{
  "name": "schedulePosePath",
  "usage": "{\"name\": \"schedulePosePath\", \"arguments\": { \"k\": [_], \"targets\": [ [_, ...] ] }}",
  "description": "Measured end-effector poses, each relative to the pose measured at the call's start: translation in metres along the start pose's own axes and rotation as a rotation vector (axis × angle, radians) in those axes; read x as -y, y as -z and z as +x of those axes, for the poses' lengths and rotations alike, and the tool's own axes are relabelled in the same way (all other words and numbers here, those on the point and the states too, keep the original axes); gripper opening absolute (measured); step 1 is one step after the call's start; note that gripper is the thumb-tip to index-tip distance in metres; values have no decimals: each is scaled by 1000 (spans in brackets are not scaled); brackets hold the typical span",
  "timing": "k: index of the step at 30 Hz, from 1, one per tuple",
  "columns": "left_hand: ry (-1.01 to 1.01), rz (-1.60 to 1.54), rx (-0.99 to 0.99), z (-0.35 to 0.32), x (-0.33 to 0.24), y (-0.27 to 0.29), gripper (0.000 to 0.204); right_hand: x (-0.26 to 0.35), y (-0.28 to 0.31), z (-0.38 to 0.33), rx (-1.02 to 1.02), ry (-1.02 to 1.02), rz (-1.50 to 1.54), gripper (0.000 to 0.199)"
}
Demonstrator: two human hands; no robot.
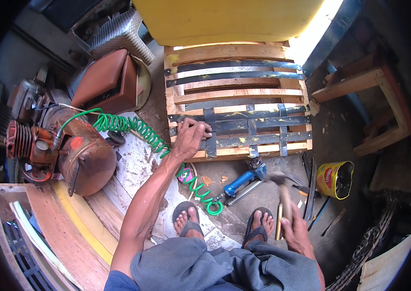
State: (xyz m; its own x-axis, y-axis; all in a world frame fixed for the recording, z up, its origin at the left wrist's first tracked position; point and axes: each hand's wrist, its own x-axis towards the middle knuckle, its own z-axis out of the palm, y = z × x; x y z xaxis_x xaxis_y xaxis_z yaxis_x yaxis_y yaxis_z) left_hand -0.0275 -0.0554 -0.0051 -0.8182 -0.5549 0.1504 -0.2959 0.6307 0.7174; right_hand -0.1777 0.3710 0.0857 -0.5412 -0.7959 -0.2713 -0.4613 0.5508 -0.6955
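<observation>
My left hand (pixel 191 138) presses flat on dark metal strips (pixel 244 126) laid in a grid over a wooden pallet (pixel 225 53), at the pallet's near left corner. My right hand (pixel 295 230) grips the wooden handle of a hammer (pixel 283 186), whose blurred metal head hangs above the floor just right of a blue air tool (pixel 244 179). Both my feet in sandals rest on the floor below the pallet.
A rusty air compressor (pixel 65 145) stands at left with a green coiled hose (pixel 152 138) running to the blue air tool. A yellow tin can (pixel 336 179) lies at right. A wooden stool frame (pixel 375 106) stands far right, boards lie at lower left.
</observation>
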Motion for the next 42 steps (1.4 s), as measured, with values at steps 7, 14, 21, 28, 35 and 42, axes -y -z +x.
{"name": "schedulePosePath", "arguments": {
  "k": [7, 14, 21, 28, 35, 42],
  "targets": [
    [13, -55, -29, 0, 7, -4, 70, 74, -76, 111, 25, 302, -184, 55],
    [23, -104, 11, 0, 11, 8, 61, 94, -87, 112, -17, 297, -123, 54],
    [25, -156, -33, 2, 11, 7, 52, 95, -83, 112, -80, 310, -135, 55],
    [165, -379, -362, -61, 17, 24, 37, 68, -65, 87, 194, 61, -199, 51],
    [939, 529, -405, -274, 59, 1, 50, -37, -98, -4, 315, -216, -64, 44],
    [843, 314, -139, -295, 50, -3, 45, -52, -70, 30, 258, 139, -436, 46]
  ]
}}
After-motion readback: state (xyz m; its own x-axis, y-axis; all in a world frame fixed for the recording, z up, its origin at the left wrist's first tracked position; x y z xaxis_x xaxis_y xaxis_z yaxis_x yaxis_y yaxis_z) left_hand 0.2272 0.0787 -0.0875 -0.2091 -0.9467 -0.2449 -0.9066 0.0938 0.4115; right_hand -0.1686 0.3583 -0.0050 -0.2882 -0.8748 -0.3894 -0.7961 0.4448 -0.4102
